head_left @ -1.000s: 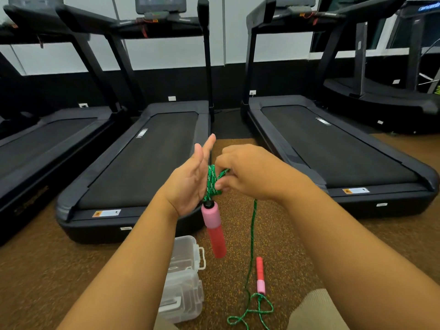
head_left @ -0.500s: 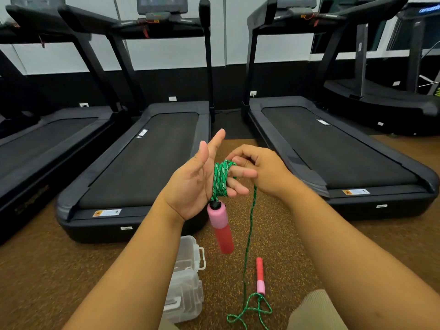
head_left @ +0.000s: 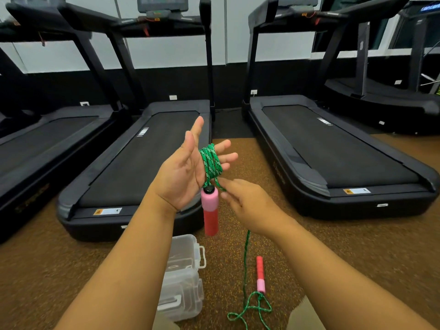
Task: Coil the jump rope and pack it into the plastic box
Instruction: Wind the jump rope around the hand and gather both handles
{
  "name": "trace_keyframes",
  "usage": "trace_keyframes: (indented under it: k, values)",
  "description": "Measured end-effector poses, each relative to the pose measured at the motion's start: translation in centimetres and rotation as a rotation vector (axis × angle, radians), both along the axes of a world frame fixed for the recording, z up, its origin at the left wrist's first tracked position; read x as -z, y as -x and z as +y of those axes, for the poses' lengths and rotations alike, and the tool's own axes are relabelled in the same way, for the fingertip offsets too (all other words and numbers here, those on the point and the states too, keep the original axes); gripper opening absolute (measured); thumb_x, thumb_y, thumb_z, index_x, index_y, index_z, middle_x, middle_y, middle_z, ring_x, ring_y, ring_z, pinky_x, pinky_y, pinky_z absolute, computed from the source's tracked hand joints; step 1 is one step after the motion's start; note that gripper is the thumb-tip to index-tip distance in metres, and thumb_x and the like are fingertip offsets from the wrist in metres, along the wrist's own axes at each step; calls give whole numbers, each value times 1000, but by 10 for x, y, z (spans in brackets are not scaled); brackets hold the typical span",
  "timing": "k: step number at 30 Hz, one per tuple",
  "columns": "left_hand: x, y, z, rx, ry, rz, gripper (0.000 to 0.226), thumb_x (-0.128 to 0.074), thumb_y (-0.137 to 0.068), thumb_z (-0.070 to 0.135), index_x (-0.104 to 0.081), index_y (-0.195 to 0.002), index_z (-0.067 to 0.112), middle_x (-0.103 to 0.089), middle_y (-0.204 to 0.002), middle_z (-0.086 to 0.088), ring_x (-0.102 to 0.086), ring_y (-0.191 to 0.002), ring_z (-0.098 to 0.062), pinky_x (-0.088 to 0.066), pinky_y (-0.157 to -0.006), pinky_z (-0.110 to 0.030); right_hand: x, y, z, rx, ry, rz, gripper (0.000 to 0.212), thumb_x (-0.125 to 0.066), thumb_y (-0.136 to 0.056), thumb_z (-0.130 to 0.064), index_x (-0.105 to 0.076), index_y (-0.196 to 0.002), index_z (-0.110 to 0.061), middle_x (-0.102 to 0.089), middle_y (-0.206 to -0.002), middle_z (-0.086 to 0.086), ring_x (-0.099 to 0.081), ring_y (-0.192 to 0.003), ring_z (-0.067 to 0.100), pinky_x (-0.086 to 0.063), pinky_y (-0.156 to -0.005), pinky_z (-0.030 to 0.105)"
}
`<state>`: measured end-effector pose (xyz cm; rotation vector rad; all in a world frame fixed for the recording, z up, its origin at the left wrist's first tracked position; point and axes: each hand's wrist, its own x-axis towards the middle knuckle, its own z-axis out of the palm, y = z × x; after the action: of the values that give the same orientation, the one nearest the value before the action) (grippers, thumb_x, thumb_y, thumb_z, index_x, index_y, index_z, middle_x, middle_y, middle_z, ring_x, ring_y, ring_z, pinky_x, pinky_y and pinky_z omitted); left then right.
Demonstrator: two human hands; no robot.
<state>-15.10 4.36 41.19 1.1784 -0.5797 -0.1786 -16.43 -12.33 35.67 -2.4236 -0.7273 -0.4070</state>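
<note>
A green jump rope [head_left: 211, 163] is wound in several turns around the fingers of my left hand [head_left: 188, 170], which is held up with palm open and fingers spread. One pink-and-red handle [head_left: 210, 211] dangles from the coil below that hand. My right hand [head_left: 247, 203] sits just below and right of the coil, pinching the rope strand that runs down to the floor. The second handle [head_left: 260, 273] lies on the carpet with loose rope [head_left: 250, 308] looped beside it. The clear plastic box [head_left: 183, 279] stands on the floor under my left forearm.
Black treadmills [head_left: 333, 151] stand in a row ahead, one [head_left: 142, 158] directly behind my hands. Brown speckled carpet [head_left: 357, 246] covers the floor between and before them. My knees show at the bottom edge.
My right hand has dropped from beside the coil to below it, carrying the rope around my left fingers. The left hand has lifted slightly and its fingers have spread wider.
</note>
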Motion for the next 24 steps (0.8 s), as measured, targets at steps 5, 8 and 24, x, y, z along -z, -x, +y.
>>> trace_keyframes:
  k: [5,8,24]
  values:
    - [5,-2,3,-34,-29,35,53,-15,-101,49,-15,-153,38,-48,-143,-19,-58,-123,-33,-48,-102,-36,-12,13,2,-18,338,-211,23,-45,-98,-22,-55,-119,-17,-61,-98,2,-60,-90,25,-45,-75,40]
    - [10,0,3,-19,-45,75,53,-16,-100,49,-19,-152,37,-48,-142,-21,-59,-122,-33,-49,-100,-37,-29,23,2,-54,388,-254,18,-45,-98,-29,-57,-103,-17,-62,-96,0,-61,-88,22,-44,-74,37]
    - [23,11,-9,202,-125,157,67,-24,-91,60,-19,-153,35,-56,-127,-14,-65,-93,-36,-53,-79,-35,-84,3,-16,-33,335,-230,11,-56,-92,-26,-65,-98,-23,-43,-89,-13,-46,-79,7,-32,-71,26]
